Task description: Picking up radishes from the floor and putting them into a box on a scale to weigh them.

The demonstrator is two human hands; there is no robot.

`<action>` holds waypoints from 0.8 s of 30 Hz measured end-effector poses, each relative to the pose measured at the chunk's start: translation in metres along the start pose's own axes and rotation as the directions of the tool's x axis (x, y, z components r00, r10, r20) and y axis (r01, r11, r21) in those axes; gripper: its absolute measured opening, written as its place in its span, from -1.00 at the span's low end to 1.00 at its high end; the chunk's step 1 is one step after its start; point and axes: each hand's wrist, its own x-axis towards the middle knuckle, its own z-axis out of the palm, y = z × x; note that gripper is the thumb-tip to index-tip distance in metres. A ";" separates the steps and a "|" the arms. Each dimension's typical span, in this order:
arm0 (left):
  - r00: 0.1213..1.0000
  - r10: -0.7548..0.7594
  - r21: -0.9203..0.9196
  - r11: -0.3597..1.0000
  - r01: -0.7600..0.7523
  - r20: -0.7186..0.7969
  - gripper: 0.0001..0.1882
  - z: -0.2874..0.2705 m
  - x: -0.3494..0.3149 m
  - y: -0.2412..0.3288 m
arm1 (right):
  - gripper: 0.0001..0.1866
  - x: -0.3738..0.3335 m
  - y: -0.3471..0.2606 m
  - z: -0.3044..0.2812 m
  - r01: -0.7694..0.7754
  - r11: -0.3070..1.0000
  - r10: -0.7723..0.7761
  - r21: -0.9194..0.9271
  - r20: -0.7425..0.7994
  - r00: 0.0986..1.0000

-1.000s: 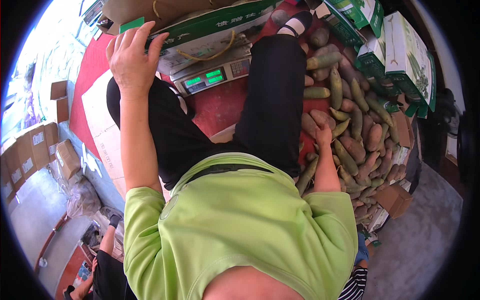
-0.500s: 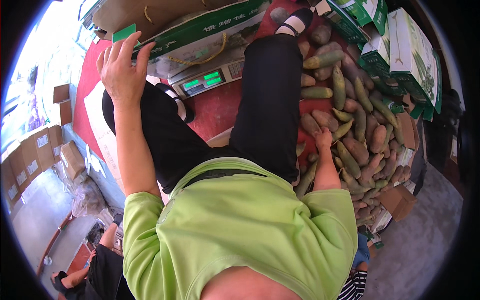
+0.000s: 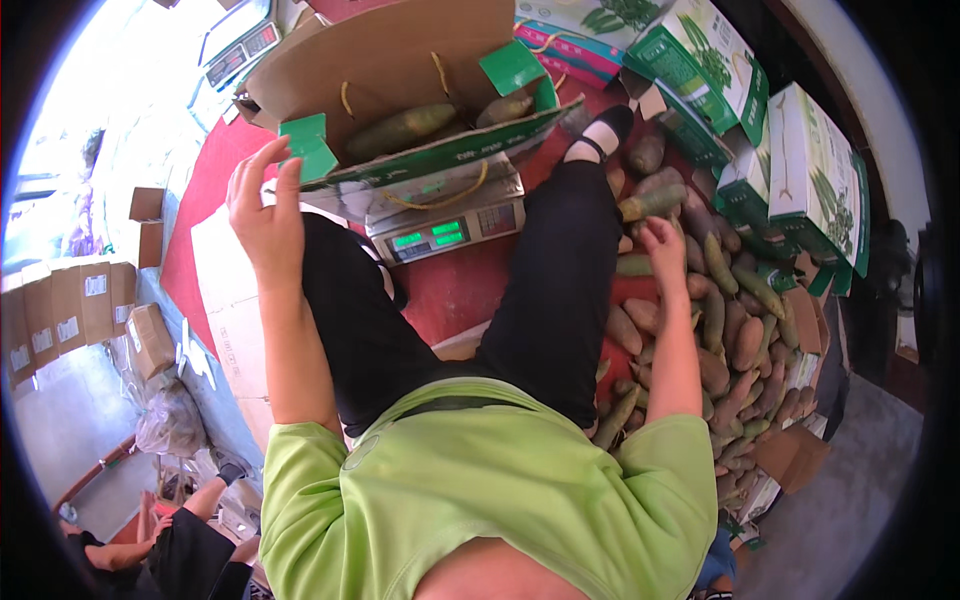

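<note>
An open cardboard carton (image 3: 430,185) with yellow rope handles rests on a digital scale (image 3: 430,240) whose display glows green. Inside it lie a long green radish (image 3: 405,130) and the end of another radish (image 3: 506,109). My left hand (image 3: 265,215) is raised at the carton's left end beside a green flap (image 3: 310,147), thumb and fingers apart; whether it touches the carton I cannot tell. Over the upper part of a heap of green and reddish radishes (image 3: 735,335) hovers my right hand (image 3: 665,255), fingers loosely bent and nothing visible in them, close to a green radish (image 3: 652,203).
Printed green-and-white cartons (image 3: 815,185) stand at the far right behind the heap. A second scale (image 3: 240,55) is at the far left. Brown boxes (image 3: 70,310) line the left side, near a plastic bag (image 3: 170,420). Another person's leg (image 3: 205,497) shows at lower left.
More of the carton's inside and its radishes now shows, as the view has shifted. My right hand has lifted off a reddish radish and moved farther away from me, up the heap.
</note>
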 end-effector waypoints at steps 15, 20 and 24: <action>0.526 -0.621 0.072 0.683 0.727 0.581 -0.44 0.008 0.025 -0.115 | -0.51 0.089 -0.239 0.106 -0.056 0.998 0.046 0.017 0.352 0.935; 0.571 -0.612 -0.010 0.677 0.736 0.548 -0.47 0.028 0.029 -0.139 | -0.57 0.126 -0.222 0.126 0.041 0.983 0.047 -0.177 0.465 0.884; 0.598 -0.596 -0.169 0.618 0.768 0.536 -0.39 0.034 0.014 -0.165 | -0.61 0.140 -0.224 0.142 0.100 0.943 0.053 -0.317 0.441 0.896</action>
